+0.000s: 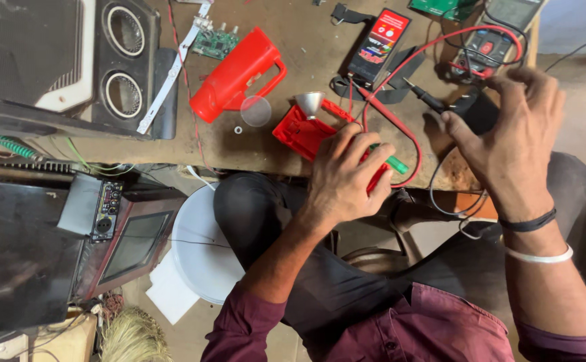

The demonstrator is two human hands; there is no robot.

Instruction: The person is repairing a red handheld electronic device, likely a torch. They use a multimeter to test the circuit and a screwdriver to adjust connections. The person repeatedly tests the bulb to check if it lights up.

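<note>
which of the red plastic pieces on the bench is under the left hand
The flat red piece at the bench edge, partly covered by the left hand. The bigger red housing with the handle lies apart, untouched.

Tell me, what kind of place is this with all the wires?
Probably a small electronics repair workbench. A multimeter with red and black leads lies on the worn table, a green circuit board sits near an opened red torch, and a speaker box waits beside them.
</note>
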